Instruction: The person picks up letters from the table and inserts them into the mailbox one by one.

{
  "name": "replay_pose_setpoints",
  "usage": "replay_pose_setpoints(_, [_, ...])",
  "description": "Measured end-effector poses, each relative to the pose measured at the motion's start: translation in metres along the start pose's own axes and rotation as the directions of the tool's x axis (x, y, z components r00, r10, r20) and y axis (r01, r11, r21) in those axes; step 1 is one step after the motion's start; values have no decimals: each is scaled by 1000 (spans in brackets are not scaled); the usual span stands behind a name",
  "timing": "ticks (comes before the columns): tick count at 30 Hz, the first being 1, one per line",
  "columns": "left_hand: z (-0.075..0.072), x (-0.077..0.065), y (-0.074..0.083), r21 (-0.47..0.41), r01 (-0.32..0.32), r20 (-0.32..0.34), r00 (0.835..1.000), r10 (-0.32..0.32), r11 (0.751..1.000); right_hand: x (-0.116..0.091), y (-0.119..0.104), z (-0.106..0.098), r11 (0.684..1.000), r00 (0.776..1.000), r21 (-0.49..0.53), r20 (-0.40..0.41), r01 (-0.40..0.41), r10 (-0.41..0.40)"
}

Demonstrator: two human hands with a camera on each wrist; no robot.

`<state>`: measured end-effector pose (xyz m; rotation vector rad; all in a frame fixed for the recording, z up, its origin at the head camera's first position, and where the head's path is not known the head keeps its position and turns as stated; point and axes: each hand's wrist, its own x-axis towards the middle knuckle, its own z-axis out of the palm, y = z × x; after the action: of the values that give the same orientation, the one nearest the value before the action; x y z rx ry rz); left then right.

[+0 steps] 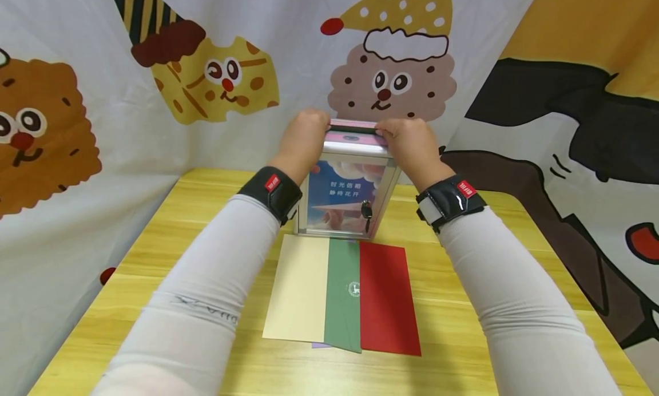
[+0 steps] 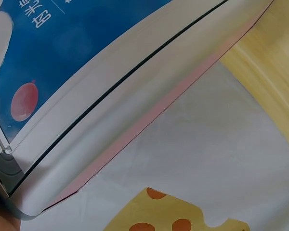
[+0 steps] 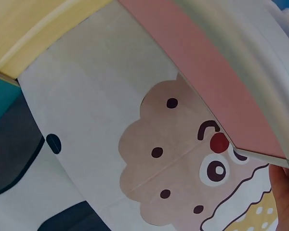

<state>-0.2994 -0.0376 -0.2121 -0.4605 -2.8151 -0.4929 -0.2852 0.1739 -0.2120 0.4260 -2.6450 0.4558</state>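
A letter box [image 1: 334,195] with a clear front, silver frame and pink top stands at the middle of the table. Keys [image 1: 366,210] hang from its front lock, and a blue picture with white lettering shows behind the panel. Its top bears a dark strip [image 1: 352,130]. At the strip's left end, my left hand [image 1: 304,135] grips the top of the box with curled fingers. My right hand [image 1: 414,147] does the same at the right end, thumb and fingers at the edge. Only slivers of the hands show in the wrist views; the box hides most fingertips.
Cream [image 1: 298,287], green [image 1: 342,304] and red [image 1: 388,299] flat paper pieces like envelopes lie overlapping in front of the box, a purple edge [image 1: 321,345] beneath. A cartoon-printed cloth [image 1: 298,18] hangs behind the wooden table [image 1: 206,213].
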Motion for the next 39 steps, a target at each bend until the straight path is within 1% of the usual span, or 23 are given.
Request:
replay_pose_setpoints(4, [0, 2, 0, 20, 4, 23, 1000, -4, 1000, -1, 1, -1, 1000, 1000, -23, 18, 10, -10])
replay_pose_setpoints(9, [0, 2, -1, 29, 1, 3, 1000, -1, 1000, 0, 4, 0, 999, 999, -31, 12, 31, -31])
replay_pose_setpoints(16, [-3, -3, -1, 33, -18, -12, 1000, 18, 999, -2, 1, 0, 999, 999, -35, -7, 41, -41])
replay_pose_setpoints(19, [-1, -6, 0, -6, -16, -42, 999, 16, 1000, -5, 0, 0, 999, 999, -23, -23, 39, -40])
replay_pose_setpoints(21, [-1, -10, 0, -40, -17, -70, 997, 14, 999, -9, 0, -2, 1000, 999, -5, -28, 19, -20])
replay_pose_setpoints(24, [-5, -19, 1, -94, -25, -151, 988, 10, 995, -20, 0, -6, 1000, 998, 29, -57, -1, 3])
replay_pose_setpoints(25, [-7, -25, 2, -117, -26, -184, 983, 5, 993, -25, 0, -8, 999, 997, 39, -80, -1, 4])
replay_pose_setpoints(26, [-10, -32, 1, -132, -35, -229, 974, 4, 991, -32, 0, -10, 999, 993, 42, -114, 18, -13])
replay_pose_setpoints(28, [-14, -51, -1, -158, -27, -296, 955, -21, 987, -48, 2, -11, 998, 979, 30, -195, 61, -54])
replay_pose_setpoints(29, [-16, -62, -4, -171, -17, -319, 947, -39, 985, -58, 3, -11, 996, 969, 27, -236, 84, -75])
replay_pose_setpoints(31, [-16, -86, -11, -207, 21, -339, 936, -91, 978, -80, 6, -9, 993, 946, 3, -303, 118, -111])
replay_pose_setpoints(32, [-15, -98, -16, -227, 51, -332, 935, -126, 973, -93, 7, -8, 991, 938, -6, -324, 130, -125])
replay_pose_setpoints(34, [-12, -121, -26, -283, 133, -277, 937, -214, 950, -118, 9, -4, 992, 936, -4, -330, 130, -124])
replay_pose_setpoints(35, [-9, -132, -31, -306, 178, -239, 937, -256, 935, -131, 9, -1, 993, 939, 6, -324, 121, -112])
replay_pose_setpoints(36, [-5, -142, -36, -335, 225, -195, 933, -301, 915, -143, 9, 2, 994, 945, 17, -312, 106, -95])
replay_pose_setpoints(37, [-1, -152, -40, -359, 272, -149, 928, -342, 893, -155, 9, 5, 995, 952, 29, -296, 90, -78])
replay_pose_setpoints(39, [10, -170, -47, -381, 354, -59, 912, -405, 854, -176, 8, 12, 997, 971, 65, -237, 38, -21])
